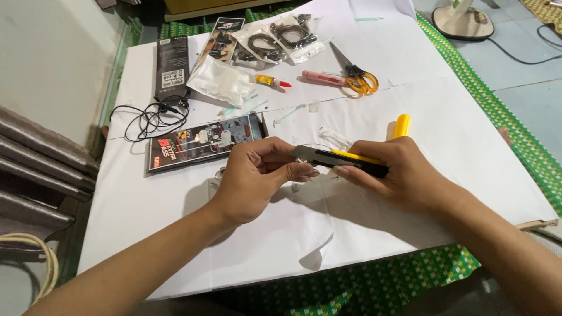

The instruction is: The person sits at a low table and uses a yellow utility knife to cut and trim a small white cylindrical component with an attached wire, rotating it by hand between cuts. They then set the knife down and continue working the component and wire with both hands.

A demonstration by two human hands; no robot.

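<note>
Right hand (404, 175) grips a yellow box cutter (342, 159), left hand (257, 175) pinching right at its blade tip. One slip probably nicks those fingertips (304, 171).

Beyond the grip, orange-handled scissors (358, 78) lie beside a pink pen (322, 78) and a small glue tube (272, 81). Left of the grip sit a dark flat package (202, 143) and coiled black earphones (153, 117); clear bags (275, 40) lie farthest away.
</note>
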